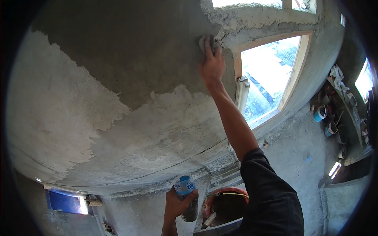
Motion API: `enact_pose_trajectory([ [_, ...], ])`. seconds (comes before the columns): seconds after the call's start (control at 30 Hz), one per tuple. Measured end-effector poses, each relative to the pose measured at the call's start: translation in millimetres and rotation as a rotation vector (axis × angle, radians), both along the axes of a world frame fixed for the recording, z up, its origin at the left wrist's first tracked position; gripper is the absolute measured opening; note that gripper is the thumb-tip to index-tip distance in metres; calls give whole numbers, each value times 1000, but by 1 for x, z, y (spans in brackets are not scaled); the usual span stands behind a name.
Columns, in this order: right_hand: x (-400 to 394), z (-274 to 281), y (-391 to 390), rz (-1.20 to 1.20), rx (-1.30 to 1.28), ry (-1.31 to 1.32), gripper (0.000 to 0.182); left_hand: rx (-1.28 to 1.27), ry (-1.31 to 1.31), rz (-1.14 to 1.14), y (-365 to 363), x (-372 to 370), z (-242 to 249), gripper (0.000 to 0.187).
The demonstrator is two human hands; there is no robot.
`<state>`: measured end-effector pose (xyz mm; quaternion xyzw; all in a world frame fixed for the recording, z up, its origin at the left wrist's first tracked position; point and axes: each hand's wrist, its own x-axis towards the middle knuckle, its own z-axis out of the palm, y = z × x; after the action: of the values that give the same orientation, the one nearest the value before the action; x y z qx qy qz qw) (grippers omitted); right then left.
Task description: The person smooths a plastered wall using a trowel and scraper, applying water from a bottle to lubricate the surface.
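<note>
My right hand [213, 67] reaches up to the wall and presses a greyish sponge-like pad [202, 44] against it. The fingers are bent over the pad, which is partly hidden by them. Around it spreads a darker, damp-looking patch of plaster [130, 43], with a ragged edge against the paler wall [59, 110]. Lower down, my left hand [176, 205] is wrapped round a clear plastic bottle [185, 187] with a blue and white label. Dark contents show in the bottle's lower part.
A window opening [271, 70] with a pale frame lies just right of my right hand. Below stands a reddish round tub [208, 200] with dark material inside. Several buckets, one being a blue bucket [320, 113], stand far right. A blue panel [65, 200] is at lower left.
</note>
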<state>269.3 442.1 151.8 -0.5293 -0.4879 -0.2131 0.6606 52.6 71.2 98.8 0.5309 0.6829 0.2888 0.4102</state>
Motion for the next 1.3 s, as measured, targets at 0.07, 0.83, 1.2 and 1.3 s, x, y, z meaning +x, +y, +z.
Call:
enact_pose_trajectory([
  [0.07, 4, 5, 3, -18, -17, 25, 67, 34, -2, -13, 1, 1, 1, 42],
  [0.83, 12, -5, -3, 322, 144, -70, 54, -1, -5, -41, 0, 3, -6, 57],
  [1.2, 30, -24, 3, 364, 4, -127, 64, 7, 10, -69, 0, 4, -11, 61],
  [1.3, 31, -34, -18, 427, 15, -241, 68, -19, 21, -62, -1, 6, -9, 61],
])
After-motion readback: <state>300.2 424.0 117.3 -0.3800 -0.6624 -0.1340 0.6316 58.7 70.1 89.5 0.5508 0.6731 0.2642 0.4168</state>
